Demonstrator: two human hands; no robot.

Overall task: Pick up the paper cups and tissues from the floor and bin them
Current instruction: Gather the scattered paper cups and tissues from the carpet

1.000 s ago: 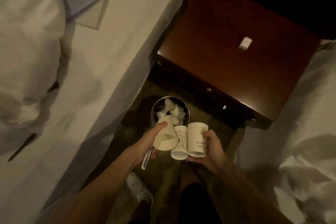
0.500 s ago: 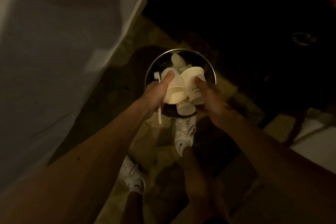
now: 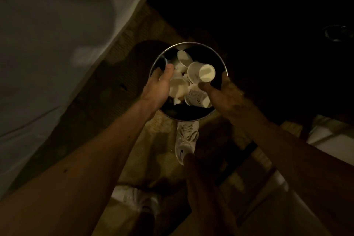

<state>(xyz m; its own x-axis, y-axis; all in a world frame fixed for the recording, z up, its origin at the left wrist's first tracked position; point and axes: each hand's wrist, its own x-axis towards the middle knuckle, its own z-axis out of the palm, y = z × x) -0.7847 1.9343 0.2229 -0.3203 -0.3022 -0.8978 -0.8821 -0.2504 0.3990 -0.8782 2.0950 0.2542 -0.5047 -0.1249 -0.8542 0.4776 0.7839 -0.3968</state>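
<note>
A round metal bin (image 3: 188, 43) stands on the floor below me, and both hands reach into its mouth. My left hand (image 3: 157, 86) is at the bin's left side with its thumb raised off a plain paper cup (image 3: 177, 88) that lies by the palm. My right hand (image 3: 226, 96), blurred, is at the right rim. Its thumb lies between an upturned cup (image 3: 202, 72) and a printed cup (image 3: 197, 98), which have come apart. Another cup (image 3: 184, 57) and pale crumpled tissue sit deeper in the bin.
A white bed sheet (image 3: 57, 44) hangs down along the left. My white shoes (image 3: 186, 140) (image 3: 138, 201) stand on patterned carpet just in front of the bin. Dark furniture with a ring handle (image 3: 338, 33) fills the upper right.
I leaned down over the bin and both hands moved the cups into its mouth. The grips have loosened and the cups are tumbling apart.
</note>
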